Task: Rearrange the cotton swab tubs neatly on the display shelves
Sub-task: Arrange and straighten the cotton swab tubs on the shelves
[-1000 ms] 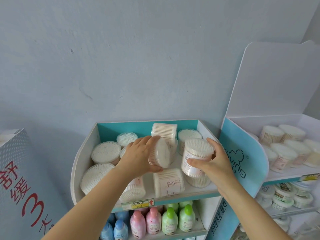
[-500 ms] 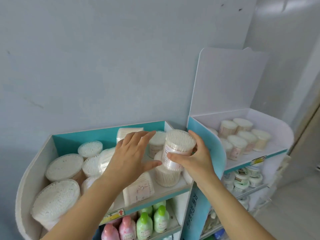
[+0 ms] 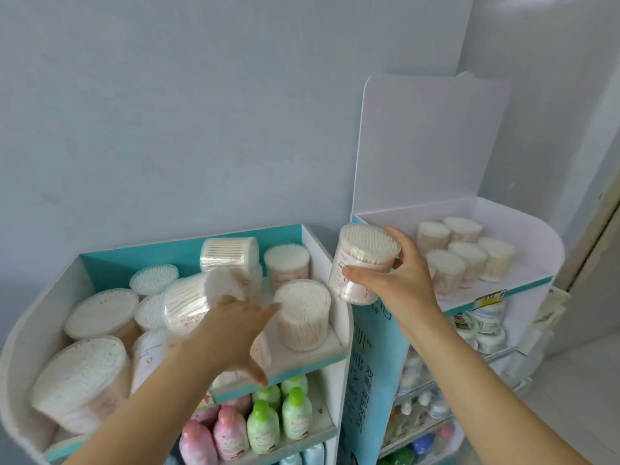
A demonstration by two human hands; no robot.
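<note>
**A:** Head view. Where's the tub in play?
**B:** Right hand is clamped round one cotton swab tub. It's upright and off the shelf, above the divider between the stands, 4 o'clock off centre. Thumb in front, fingers behind.
**A:** Why there?
**B:** My guess is it's bound for the white shelf at 3 o'clock, where the neat tubs stand in rows.
**A:** Left hand?
**B:** Left hand is at 7 o'clock, forearm stretched, palm down. Fingers are splayed and grip nothing, over the teal shelf. Fingertips are at a tipped tub, but contact is too blurred to call. It probably needs righting, since that shelf is jumbled.
</note>
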